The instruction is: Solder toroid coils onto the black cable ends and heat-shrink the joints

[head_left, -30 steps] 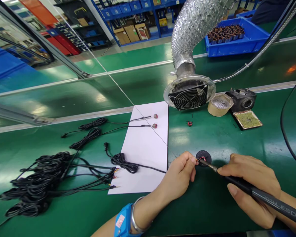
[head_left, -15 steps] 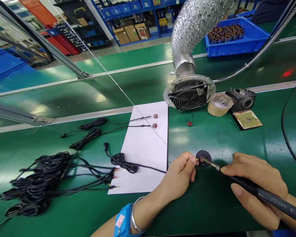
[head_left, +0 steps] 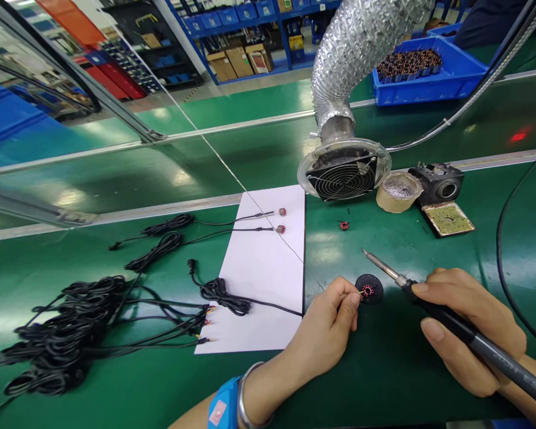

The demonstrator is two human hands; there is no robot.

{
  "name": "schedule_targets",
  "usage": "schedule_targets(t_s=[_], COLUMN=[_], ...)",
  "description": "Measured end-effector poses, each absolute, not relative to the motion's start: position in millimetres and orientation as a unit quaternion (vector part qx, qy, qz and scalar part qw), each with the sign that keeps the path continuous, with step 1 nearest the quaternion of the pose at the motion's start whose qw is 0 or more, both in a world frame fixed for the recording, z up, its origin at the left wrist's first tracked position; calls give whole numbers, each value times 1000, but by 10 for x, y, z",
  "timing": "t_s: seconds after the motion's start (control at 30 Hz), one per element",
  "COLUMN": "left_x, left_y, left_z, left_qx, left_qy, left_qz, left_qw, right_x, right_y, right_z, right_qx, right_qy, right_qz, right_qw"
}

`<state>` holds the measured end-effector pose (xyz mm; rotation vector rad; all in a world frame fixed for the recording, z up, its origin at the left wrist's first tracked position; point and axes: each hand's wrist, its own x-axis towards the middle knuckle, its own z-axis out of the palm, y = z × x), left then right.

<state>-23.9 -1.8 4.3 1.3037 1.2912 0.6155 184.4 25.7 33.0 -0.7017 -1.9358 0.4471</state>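
Observation:
My right hand (head_left: 473, 330) grips a soldering iron (head_left: 446, 316). The iron's bare metal tip points up and left, apart from the small red-and-black wound coil (head_left: 368, 291) on a round black disc (head_left: 375, 299). With thumb and forefinger pinched, my left hand (head_left: 333, 319) holds a thin wire of a black cable at the coil's left edge. That cable (head_left: 268, 301) runs across the white sheet (head_left: 268, 262) and passes behind my left hand. Whether the wire is joined to the coil I cannot make out.
Another coil (head_left: 343, 226) lies beyond the disc, under a fume extractor (head_left: 346, 176). A round tub (head_left: 398, 192) and an iron stand with a sponge (head_left: 447, 218) are at the back right. Bundled black cables (head_left: 71, 333) lie left. A thin strand (head_left: 232, 170) hangs across the view.
The soldering iron's tip has lifted off the coil and moved up the view, baring the coil. My left hand has hardly moved and still pinches the wire.

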Motion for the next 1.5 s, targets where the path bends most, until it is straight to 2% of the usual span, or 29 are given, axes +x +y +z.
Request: schedule_targets(t_s=[0.3,0.57,0.97,1.2,1.5], left_x=[-230,-241,-244,-230,-257], left_y=[-44,-21,-20,-4,30], left_z=[98,99,113,154,7], left_qx=[594,588,603,631,551], left_qy=[558,540,522,552,528], left_qz=[234,252,265,250,287], left_qw=[530,548,541,484,579], right_x=[1809,1630,1536,1573,1546], right_y=[275,336,345,304,304], right_z=[181,-16,28,-21,-25], right_qx=[-309,-282,-264,-306,-303], right_qy=[-787,-847,-873,-860,-849], right_qz=[215,200,108,164,220], right_qw=[489,404,395,375,373])
